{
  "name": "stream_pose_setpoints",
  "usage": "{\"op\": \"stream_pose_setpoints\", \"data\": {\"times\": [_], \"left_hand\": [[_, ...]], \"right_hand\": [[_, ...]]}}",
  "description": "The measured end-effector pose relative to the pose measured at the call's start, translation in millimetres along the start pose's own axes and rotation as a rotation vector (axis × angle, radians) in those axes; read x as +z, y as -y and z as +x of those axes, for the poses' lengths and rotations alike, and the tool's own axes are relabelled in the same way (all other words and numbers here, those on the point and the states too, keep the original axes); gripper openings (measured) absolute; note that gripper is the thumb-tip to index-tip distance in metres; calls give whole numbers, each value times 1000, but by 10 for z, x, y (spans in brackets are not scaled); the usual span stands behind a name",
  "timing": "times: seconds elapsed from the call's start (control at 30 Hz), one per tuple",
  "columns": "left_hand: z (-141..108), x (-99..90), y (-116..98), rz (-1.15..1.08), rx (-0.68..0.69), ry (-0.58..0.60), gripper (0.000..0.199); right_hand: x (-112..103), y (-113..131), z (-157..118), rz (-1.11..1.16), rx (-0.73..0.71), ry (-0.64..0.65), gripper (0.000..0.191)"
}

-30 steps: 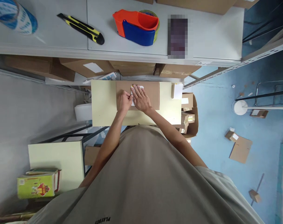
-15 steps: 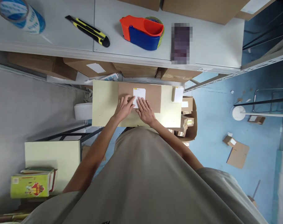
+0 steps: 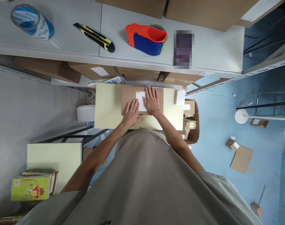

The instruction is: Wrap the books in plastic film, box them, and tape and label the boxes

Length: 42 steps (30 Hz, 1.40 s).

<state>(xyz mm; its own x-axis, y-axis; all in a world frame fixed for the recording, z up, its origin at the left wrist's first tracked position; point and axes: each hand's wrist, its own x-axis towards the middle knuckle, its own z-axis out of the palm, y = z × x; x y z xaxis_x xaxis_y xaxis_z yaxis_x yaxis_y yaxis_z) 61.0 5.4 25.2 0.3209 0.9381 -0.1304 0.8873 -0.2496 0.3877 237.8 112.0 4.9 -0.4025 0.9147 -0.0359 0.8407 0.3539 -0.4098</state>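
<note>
A flat brown cardboard box [image 3: 128,93] lies on the pale yellow table [image 3: 104,107]. On its top face is a white label [image 3: 140,99] with a small yellow mark at its upper left. My left hand [image 3: 131,113] rests on the box's lower left part, fingers extended, their tips by the label's left edge. Flat on the box, my right hand [image 3: 152,100] covers the label's right edge with its fingers stretched toward the box's far side. Neither hand grips anything. To the right stands a small stack of white labels [image 3: 180,97].
On the grey shelf [image 3: 74,47] ahead lie a blue-and-white tape roll [image 3: 42,29], a yellow-black cutter [image 3: 95,37], an orange-blue tape dispenser [image 3: 145,40] and a blurred-out dark object [image 3: 183,50]. An open carton [image 3: 195,125] of small boxes stands right of the table.
My right hand has moved right and farther forward on the box. My left hand has come off the label to the box's lower left, with fingers more spread out. The view has shifted slightly.
</note>
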Motion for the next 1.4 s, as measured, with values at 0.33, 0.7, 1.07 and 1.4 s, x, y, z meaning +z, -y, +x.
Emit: {"op": "stream_pose_setpoints", "data": {"times": [0.33, 0.7, 1.07, 1.4], "left_hand": [[-14, 53, -44, -50, -21, -32, 86], [18, 72, 17, -107, -14, -44, 84], [-11, 80, -45, -125, -41, -36, 85], [37, 142, 36, -75, -17, -79, 83]], "right_hand": [[-36, 157, -845, -11, -160, 162, 62], [28, 309, -423, -43, -85, 111, 61], [-88, 359, -981, -49, -72, 178, 57], [-13, 451, -255, -97, -95, 81, 58]]}}
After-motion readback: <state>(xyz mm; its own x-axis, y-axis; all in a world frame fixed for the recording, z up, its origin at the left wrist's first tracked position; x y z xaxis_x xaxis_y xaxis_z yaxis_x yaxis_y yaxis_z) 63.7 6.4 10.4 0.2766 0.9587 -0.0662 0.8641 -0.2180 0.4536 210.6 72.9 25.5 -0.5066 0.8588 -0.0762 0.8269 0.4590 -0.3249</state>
